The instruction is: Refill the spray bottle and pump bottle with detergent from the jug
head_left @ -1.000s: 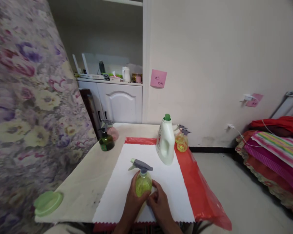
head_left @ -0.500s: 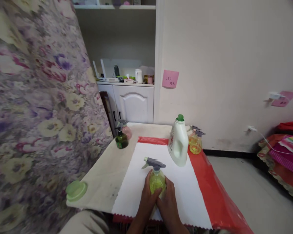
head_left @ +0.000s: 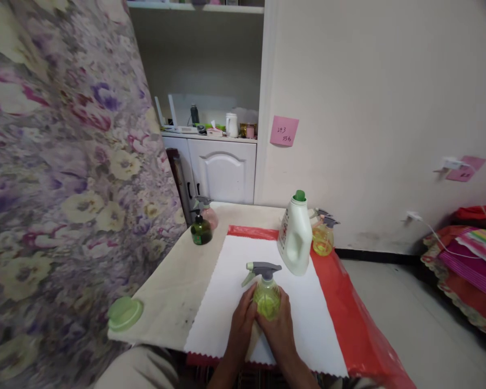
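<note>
A small yellow-green spray bottle [head_left: 266, 294] with a grey trigger head stands on the white cloth [head_left: 227, 292] near the table's front edge. My left hand [head_left: 241, 323] wraps its left side and my right hand [head_left: 281, 327] wraps its right side, so both hands hold the bottle's body. The nozzle points left. Behind it stands a white detergent bottle [head_left: 295, 236] with a green cap.
A yellow spray bottle [head_left: 323, 236] stands behind the white one on the red plastic sheet [head_left: 344, 302]. A dark green bottle [head_left: 201, 229] and a pink one [head_left: 209, 216] sit at the table's back left. A green lid [head_left: 125, 314] lies at the front left corner. A floral curtain hangs left.
My hands and the spray bottle have shifted slightly forward on the white cloth. The camera has swung to the left, so the table sits further right in view.
</note>
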`<move>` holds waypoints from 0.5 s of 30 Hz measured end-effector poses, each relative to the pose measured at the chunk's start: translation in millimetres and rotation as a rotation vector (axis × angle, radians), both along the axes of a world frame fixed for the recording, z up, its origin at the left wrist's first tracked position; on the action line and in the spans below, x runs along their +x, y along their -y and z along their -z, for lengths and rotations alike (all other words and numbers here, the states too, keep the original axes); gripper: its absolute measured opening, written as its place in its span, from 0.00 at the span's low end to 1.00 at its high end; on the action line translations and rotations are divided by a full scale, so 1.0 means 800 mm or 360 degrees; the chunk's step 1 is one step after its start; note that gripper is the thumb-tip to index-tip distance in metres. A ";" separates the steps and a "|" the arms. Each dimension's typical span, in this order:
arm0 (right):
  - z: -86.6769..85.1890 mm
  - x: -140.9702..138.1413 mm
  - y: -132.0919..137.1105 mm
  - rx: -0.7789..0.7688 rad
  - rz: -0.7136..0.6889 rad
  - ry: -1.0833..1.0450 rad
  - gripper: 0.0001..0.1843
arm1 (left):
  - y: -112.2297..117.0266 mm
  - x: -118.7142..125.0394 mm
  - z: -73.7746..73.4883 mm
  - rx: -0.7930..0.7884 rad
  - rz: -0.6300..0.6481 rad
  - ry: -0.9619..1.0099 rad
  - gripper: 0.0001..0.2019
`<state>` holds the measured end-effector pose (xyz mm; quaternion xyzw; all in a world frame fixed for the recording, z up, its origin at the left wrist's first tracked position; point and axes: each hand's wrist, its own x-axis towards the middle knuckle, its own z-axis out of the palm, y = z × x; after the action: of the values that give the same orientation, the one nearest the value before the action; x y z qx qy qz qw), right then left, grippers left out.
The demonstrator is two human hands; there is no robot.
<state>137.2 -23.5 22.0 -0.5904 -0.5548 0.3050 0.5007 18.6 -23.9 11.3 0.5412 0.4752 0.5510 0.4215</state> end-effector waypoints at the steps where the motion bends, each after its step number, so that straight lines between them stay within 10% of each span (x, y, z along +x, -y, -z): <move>1: -0.001 0.002 0.001 -0.0016 0.0002 -0.0012 0.39 | 0.000 0.000 0.001 -0.0015 -0.0011 0.0002 0.24; 15: 0.001 0.060 0.017 0.0003 0.0168 -0.0313 0.40 | 0.001 0.003 -0.015 -0.0053 0.0085 -0.0234 0.13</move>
<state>185.2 -37.0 21.4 -0.5855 -0.4714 0.3343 0.5685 21.2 -24.6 23.2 0.5855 0.4993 0.4905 0.4090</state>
